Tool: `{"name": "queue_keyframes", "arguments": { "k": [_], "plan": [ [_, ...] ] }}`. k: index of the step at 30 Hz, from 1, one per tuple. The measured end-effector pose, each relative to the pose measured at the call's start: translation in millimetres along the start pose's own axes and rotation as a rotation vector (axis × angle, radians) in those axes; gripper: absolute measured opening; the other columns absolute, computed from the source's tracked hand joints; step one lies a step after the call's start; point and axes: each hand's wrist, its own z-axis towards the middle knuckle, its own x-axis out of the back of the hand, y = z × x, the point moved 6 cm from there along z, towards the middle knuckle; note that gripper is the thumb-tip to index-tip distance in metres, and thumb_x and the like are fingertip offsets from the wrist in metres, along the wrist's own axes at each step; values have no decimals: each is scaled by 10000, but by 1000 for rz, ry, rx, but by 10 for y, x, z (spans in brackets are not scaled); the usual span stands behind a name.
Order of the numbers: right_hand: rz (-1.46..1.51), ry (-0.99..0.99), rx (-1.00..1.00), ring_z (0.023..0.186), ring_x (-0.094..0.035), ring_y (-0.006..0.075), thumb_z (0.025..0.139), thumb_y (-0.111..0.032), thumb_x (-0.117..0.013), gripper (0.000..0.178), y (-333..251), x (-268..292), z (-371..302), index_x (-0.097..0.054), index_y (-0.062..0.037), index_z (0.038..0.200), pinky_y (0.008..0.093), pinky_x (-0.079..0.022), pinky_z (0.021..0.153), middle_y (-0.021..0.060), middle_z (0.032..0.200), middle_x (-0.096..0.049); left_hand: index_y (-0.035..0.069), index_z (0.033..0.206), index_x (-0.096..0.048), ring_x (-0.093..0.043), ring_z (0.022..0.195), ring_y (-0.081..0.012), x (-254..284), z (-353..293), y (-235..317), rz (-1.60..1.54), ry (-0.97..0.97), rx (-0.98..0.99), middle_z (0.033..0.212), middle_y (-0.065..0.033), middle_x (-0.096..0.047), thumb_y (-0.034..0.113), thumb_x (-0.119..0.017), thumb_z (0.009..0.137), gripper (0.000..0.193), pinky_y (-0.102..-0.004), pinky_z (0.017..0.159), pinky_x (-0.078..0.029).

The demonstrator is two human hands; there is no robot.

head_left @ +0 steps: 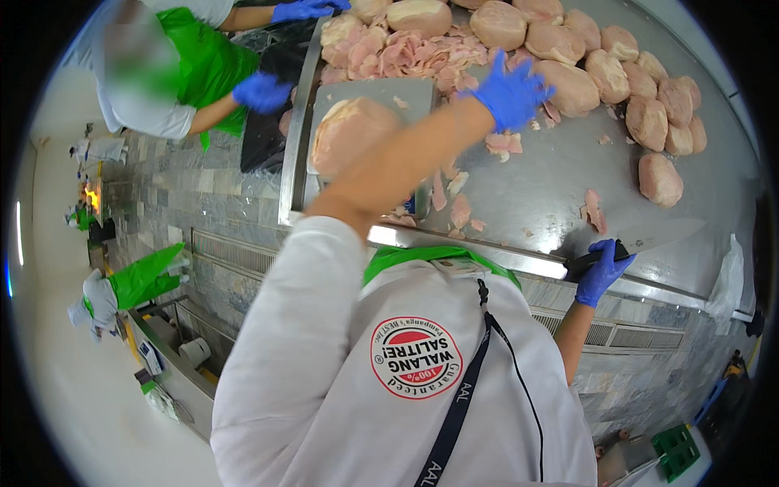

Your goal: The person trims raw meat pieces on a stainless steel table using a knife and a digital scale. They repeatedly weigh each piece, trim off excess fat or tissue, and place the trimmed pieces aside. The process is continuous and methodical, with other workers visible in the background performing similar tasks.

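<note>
My left hand [511,91], in a blue glove, reaches across the steel table with its fingers spread. It is beside a large pink ham [568,88] and the heap of meat trimmings [410,55]; whether it touches either I cannot tell. At the table's near edge my right hand [599,274], also gloved in blue, is closed around the black handle of a large knife [661,235]. The blade points right, over the table. Under my left forearm, a ham [353,134] rests on a scale's metal plate [415,91], partly covered by the arm.
Several hams [649,120] are piled along the table's far and right side. Loose scraps [461,211] lie on the steel table [544,191]. A co-worker in a green apron [203,69] stands at the left end. A white plastic bag [725,280] hangs at the right edge.
</note>
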Motion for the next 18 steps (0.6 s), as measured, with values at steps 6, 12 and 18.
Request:
{"name": "queue_keyframes", "arguments": {
  "k": [6, 12, 18],
  "plan": [
    [-346, -214, -51, 619, -500, 81, 982, -78, -606, 722, -347, -366, 57, -229, -96, 1598, 236, -431, 546, 23, 846, -579, 85, 1513, -426, -375, 1444, -316, 1257, -1605, -1707, -688, -46, 186, 1542, -165, -432, 334, -730, 894, 733, -406, 1187, -308],
    [-398, -446, -39, 571, -403, 66, 1003, -59, -558, 711, -679, -1021, -325, -277, -309, 1607, 238, -399, 495, -13, 802, -500, 45, 1520, -394, -428, 1380, -241, 565, -2945, -1612, -1126, -41, 496, 1500, -138, -457, 326, -802, 858, 827, -351, 1158, -335],
    [-585, -844, 118, 642, -512, 154, 983, -32, -549, 717, -671, -1693, -771, -290, -280, 1604, 324, -487, 632, 55, 803, -548, 59, 1519, -350, -489, 1298, -206, 268, -3061, -1022, -1491, 335, 1099, 1420, -107, -496, 387, -751, 905, 802, -337, 1087, -418]
  ]
}}
